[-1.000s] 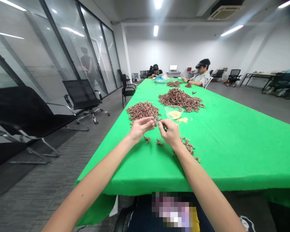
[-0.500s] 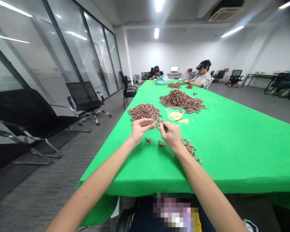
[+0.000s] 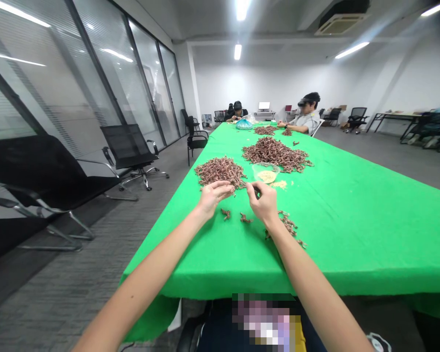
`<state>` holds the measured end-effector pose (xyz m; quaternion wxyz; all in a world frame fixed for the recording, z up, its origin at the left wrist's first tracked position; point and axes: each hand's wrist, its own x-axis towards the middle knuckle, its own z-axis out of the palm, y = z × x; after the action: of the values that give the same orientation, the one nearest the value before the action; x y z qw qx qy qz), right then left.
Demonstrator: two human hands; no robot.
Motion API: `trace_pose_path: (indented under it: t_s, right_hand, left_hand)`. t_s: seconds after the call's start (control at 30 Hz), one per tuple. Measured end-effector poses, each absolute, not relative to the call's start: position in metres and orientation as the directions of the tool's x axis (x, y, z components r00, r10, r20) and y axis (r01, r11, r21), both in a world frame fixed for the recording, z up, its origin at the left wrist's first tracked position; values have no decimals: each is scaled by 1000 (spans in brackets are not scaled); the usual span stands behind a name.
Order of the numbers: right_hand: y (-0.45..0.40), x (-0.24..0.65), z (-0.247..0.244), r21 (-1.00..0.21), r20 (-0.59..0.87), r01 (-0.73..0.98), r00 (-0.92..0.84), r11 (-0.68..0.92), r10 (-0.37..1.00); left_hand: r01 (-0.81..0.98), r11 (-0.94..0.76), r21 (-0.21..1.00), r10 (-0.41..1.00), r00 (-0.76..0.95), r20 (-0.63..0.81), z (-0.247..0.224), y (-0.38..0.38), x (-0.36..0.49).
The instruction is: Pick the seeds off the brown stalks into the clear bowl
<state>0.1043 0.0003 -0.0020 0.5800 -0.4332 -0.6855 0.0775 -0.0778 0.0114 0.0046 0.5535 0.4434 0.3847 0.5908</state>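
Observation:
My left hand is closed in a pinch over the green table, with a small brown knobbly piece at its fingertips. My right hand is curled round a small tool with a dark handle and a thin metal tip; its exact kind is too small to make out. The tip points left, at the left fingertips. Two loose brown twisted pieces lie below the hands. A small heap of such pieces sits beside my right wrist, partly hidden by it. Just beyond my left hand rises a brown pile.
A clear bowl holds pale bits, with more pale crumbs spilled beside it. Behind stands a larger brown pile. Farther along the green cloth are a blue bag and two seated people. Black chairs stand at left.
My right hand has shifted slightly right, so the tool's tip is a little farther from my left fingers. The left hand stays nearly in place.

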Motion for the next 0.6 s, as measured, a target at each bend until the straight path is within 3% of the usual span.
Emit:
trace_pose_path:
  t_s: [0.17,0.27,0.4,0.5,0.6]
  right_hand:
    - [-45,114,22,-627,728,428,23,651,685]
    - [-108,123,22,-613,705,358,-154,704,692]
    - [-190,140,-27,-502,698,229,-463,834,547]
    - [-220,152,-89,-597,445,320,-630,735,636]
    - [-225,160,-139,-586,168,540,-649,604,742]
  left_hand:
    - [-286,-80,955,997,-23,76,2,16,-80]
    - [-252,-68,965,997,-37,61,1,18,-83]
    - [-192,-67,979,998,-19,64,0,18,-81]
    - [-142,-83,986,997,-8,83,-1,16,-76]
    - [-60,-129,990,992,0,129,-2,14,-71]
